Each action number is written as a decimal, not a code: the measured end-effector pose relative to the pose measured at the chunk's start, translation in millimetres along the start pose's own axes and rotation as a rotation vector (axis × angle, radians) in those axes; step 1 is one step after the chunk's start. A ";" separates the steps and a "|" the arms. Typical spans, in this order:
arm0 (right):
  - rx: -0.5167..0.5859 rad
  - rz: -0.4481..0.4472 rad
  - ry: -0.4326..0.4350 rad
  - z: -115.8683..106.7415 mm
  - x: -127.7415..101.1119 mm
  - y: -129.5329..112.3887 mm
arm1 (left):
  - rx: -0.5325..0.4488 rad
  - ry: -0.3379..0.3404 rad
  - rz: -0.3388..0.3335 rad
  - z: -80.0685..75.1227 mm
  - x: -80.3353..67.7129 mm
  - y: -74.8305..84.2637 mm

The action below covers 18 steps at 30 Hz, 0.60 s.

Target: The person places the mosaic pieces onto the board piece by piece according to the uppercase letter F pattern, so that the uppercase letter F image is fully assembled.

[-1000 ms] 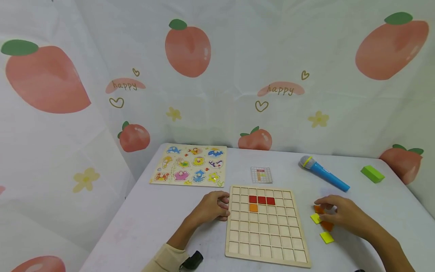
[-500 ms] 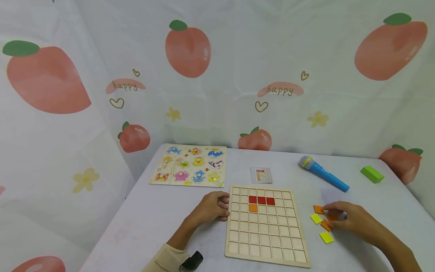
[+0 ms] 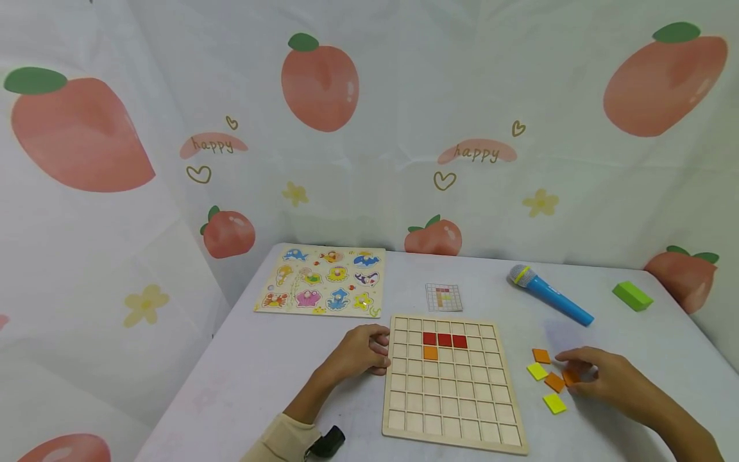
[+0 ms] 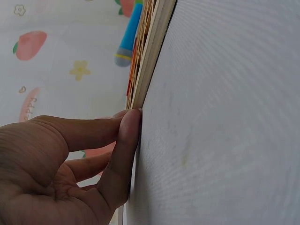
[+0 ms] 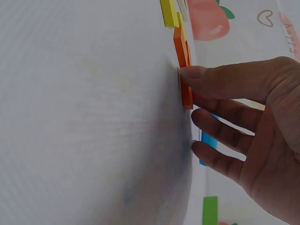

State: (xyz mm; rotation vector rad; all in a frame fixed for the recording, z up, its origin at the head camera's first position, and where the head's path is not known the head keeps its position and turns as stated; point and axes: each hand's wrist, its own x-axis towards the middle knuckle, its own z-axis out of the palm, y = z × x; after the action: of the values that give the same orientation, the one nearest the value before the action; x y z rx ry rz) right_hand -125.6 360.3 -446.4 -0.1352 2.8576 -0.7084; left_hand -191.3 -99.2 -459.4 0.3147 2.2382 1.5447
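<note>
A wooden grid board (image 3: pixel 450 401) lies flat in front of me, with three red tiles (image 3: pixel 444 340) in a row and one orange tile (image 3: pixel 430 352) under them. My left hand (image 3: pixel 362 350) rests on the table with loosely curled fingers against the board's left edge (image 4: pixel 152 51). To the right of the board, my right hand (image 3: pixel 586 373) presses a fingertip (image 5: pixel 192 72) on a loose orange tile (image 3: pixel 570 378), with the other fingers fairly straight. Beside it lie two more orange tiles (image 3: pixel 554 382) and two yellow tiles (image 3: pixel 555 403).
At the back left lies an animal peg puzzle (image 3: pixel 323 281). A small pattern card (image 3: pixel 444 297) sits behind the board. A blue toy microphone (image 3: pixel 548 295) and a green block (image 3: pixel 632 296) lie at the back right. The fruit-print curtain closes in the table.
My right hand has slid right and slightly nearer over the loose tiles, uncovering two orange ones, and now presses one orange tile. The left hand and the board have stayed still.
</note>
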 end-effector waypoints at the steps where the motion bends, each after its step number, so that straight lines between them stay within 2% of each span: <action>1: -0.002 0.001 0.001 0.1 -0.3 0.4 | -0.001 0.000 0.000 0.0 -0.1 0.2; 18: -0.035 0.029 -0.035 0.2 -3.0 7.2 | -0.003 -0.004 0.007 -1.3 -1.7 2.2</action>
State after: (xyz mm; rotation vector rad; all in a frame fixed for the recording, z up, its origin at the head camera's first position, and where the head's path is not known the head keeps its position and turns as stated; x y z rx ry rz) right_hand -123.0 366.9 -449.5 -0.1100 2.8338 -0.6446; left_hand -190.5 -100.2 -456.7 0.3247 2.2338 1.5491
